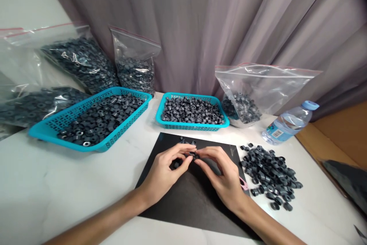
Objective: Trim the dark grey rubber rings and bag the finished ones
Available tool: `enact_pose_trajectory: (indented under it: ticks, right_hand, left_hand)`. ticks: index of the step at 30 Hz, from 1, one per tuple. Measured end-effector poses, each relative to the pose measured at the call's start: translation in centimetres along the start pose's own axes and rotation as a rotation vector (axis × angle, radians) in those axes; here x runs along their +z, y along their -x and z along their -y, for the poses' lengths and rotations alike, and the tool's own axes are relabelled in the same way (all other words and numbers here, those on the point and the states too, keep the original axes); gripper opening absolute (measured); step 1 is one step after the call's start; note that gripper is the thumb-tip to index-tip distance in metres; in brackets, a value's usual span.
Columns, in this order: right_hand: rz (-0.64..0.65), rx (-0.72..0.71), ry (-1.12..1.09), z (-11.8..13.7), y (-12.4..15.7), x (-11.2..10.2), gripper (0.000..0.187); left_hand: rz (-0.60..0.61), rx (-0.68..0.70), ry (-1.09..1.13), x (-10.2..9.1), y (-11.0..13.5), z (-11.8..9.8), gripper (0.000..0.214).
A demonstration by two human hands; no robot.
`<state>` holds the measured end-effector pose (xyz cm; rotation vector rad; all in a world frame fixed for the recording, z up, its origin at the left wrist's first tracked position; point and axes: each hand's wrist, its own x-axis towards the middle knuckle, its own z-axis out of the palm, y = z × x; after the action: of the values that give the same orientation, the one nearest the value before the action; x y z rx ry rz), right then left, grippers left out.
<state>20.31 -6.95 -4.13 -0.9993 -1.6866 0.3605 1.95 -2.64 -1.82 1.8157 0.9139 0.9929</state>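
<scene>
Over the black mat (189, 203), my left hand (169, 168) and my right hand (220, 170) meet at their fingertips. Both pinch a small dark ring-shaped part (195, 156) between them; the fingers cover much of it. A few more dark parts (182, 139) lie on the mat behind and beneath my left hand. Just right of my right wrist, a pink-handled tool (243, 184) shows in part, its other end hidden by the hand. A loose heap of dark ring parts (268, 172) lies on the table to the right of the mat.
Two blue baskets, one at left (123, 132) and one at centre (195, 125), hold many dark parts. Behind them stand zip bags of parts (83, 61), (136, 65). An open zip bag (266, 84) and a water bottle (291, 122) stand right. A cardboard box (341, 134) borders the table.
</scene>
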Motion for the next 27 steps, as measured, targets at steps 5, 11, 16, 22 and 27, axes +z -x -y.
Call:
enact_pose_trajectory:
  ticks: [5,11,16,22,27]
  right_hand:
    - [0.011,0.017,-0.029,-0.10,0.12,0.05,0.023]
    - [0.016,0.055,-0.102,-0.16,0.41,0.08,0.029]
    - [0.005,0.059,-0.156,0.12,0.41,0.22,0.032]
    - [0.018,0.101,-0.225,0.01,0.43,0.53,0.026]
    - [-0.012,0.165,-0.160,-0.36,0.38,0.52,0.020]
  left_hand:
    - [0.007,-0.014,0.069,0.06,0.05,0.44,0.022]
    - [0.024,0.047,-0.007,-0.02,-0.06,0.31,0.021]
    - [0.021,0.103,0.010,-0.05,-0.06,0.33,0.025]
    - [0.001,0.044,-0.013,-0.14,-0.01,0.17,0.019]
    - [-0.011,-0.037,0.044,-0.02,-0.12,0.05,0.018]
